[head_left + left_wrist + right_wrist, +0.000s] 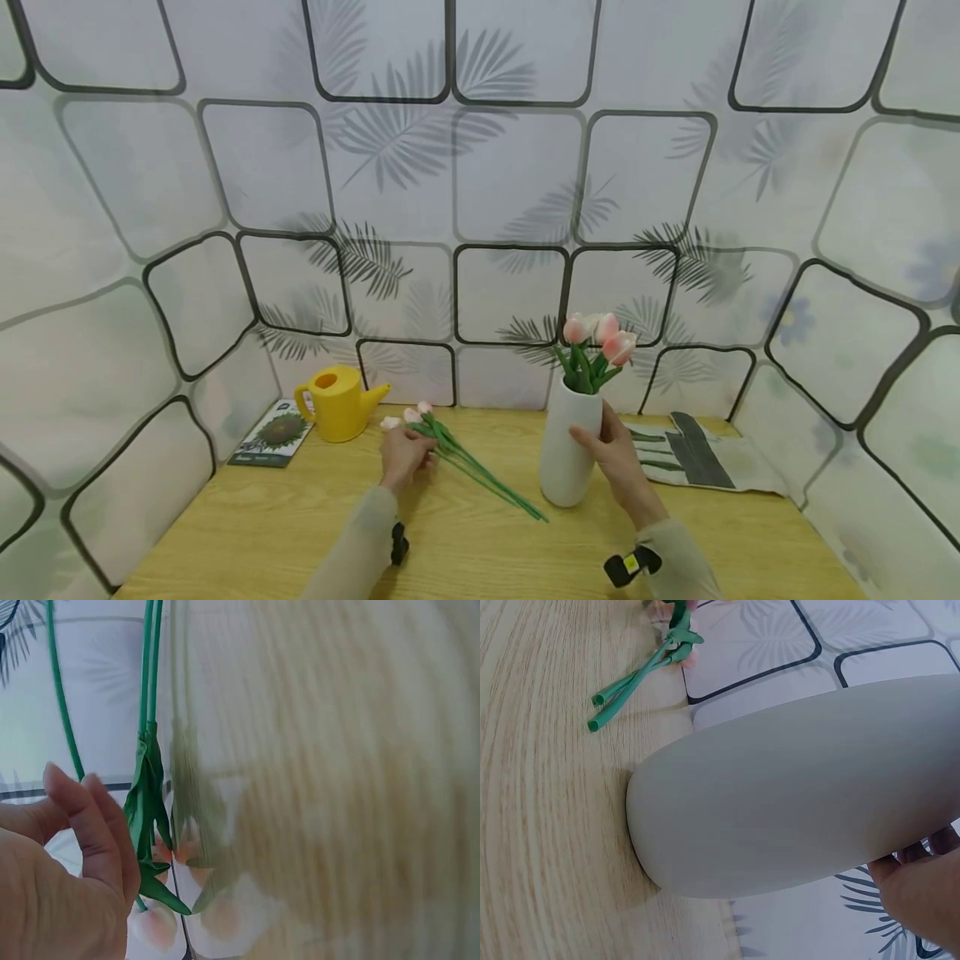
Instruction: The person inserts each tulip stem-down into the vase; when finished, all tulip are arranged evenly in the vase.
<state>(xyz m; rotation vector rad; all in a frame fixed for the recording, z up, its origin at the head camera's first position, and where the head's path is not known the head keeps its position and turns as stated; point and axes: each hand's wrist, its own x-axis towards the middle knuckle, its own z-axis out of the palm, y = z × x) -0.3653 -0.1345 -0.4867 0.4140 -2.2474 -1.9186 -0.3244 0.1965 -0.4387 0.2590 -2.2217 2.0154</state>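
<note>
A white vase (567, 450) stands upright on the table, with several pink-and-white artificial tulips (600, 337) in its mouth. My right hand (617, 457) grips its right side near the upper half. In the right wrist view, the fingers (919, 892) are partly hidden along the vase's lower edge. More tulips lie on the table to the left, their green stems (487, 475) pointing toward the vase's base. Over their heads, my left hand (405, 454) pinches one tulip's stem (64, 697). Two other stems (150, 682) run beside the fingers, apart from that one.
A yellow watering can (339, 408) stands at the back left, next to a card with a dark flower picture (279, 432). Right of the vase lies a flat printed sheet or bag (705, 454). Patterned cloth walls (397, 283) enclose the table's back and sides.
</note>
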